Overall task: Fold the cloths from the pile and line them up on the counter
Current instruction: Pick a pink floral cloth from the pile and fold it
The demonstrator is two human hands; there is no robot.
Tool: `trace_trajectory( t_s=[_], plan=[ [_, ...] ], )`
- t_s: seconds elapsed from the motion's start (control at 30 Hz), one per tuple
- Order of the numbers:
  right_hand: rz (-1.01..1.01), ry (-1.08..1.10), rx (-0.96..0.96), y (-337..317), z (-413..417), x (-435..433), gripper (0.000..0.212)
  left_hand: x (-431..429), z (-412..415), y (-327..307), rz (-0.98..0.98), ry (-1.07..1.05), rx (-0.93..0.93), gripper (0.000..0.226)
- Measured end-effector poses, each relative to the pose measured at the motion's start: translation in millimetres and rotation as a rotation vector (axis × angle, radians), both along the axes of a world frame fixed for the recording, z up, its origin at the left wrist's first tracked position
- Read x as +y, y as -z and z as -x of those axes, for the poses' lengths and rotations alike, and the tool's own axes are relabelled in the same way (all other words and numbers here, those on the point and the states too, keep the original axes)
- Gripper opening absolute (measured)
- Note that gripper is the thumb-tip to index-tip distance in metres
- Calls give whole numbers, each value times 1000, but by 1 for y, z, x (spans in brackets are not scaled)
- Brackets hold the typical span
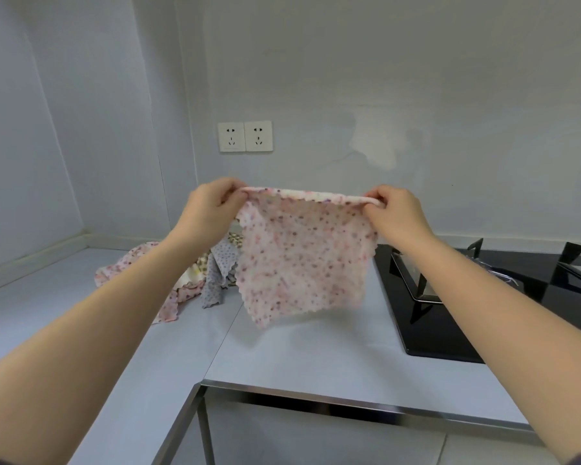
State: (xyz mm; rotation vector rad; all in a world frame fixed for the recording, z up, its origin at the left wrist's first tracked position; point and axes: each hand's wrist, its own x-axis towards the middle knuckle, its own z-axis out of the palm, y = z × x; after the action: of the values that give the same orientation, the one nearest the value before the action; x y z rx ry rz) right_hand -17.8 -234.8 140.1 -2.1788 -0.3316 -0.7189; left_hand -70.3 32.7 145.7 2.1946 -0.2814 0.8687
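Pink spotted cloth (302, 260): held up in the air above the grey counter (316, 350), hanging flat and roughly square, its top edge stretched level between both hands, its wavy lower edge clear of the counter surface (slightly blurred at the bottom). Left hand (212, 204): fingers and thumb pinch the cloth's top left corner. Right hand (394, 213): fingers and thumb pinch the top right corner, forearm reaching in over the black stove top (457, 330). Pile of cloths (195, 273): heaped loose on the counter behind and to the left of the held cloth, near the wall corner; pink-spotted, grey-dotted and cream-checked pieces visible, crumpled and overlapping. Stove top: set into the counter at the right, with dark pan supports. Double wall socket (245, 136): white, on the wall above the pile.
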Motion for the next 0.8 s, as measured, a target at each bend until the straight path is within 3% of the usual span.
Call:
trace_trajectory(
  t_s=[0.13,0.33,0.53,0.6,0.73,0.8],
  plan=[
    [-549,-319,296,-8,17,-8,9,-2,4,-2,454,99,79,22],
    [-741,-414,515,-2,23,-16,16,-16,5,5,773,169,255,25],
    [-710,-248,655,37,-4,-10,19,-19,-38,44,663,-77,384,22],
    [-618,-145,704,64,-21,-7,23,-19,-60,69,583,-133,435,25],
    [-430,27,696,110,-50,1,14,-24,-88,104,296,-281,555,41],
    [-292,77,595,123,-57,8,23,-28,-92,118,131,-319,558,42]
  ],
)
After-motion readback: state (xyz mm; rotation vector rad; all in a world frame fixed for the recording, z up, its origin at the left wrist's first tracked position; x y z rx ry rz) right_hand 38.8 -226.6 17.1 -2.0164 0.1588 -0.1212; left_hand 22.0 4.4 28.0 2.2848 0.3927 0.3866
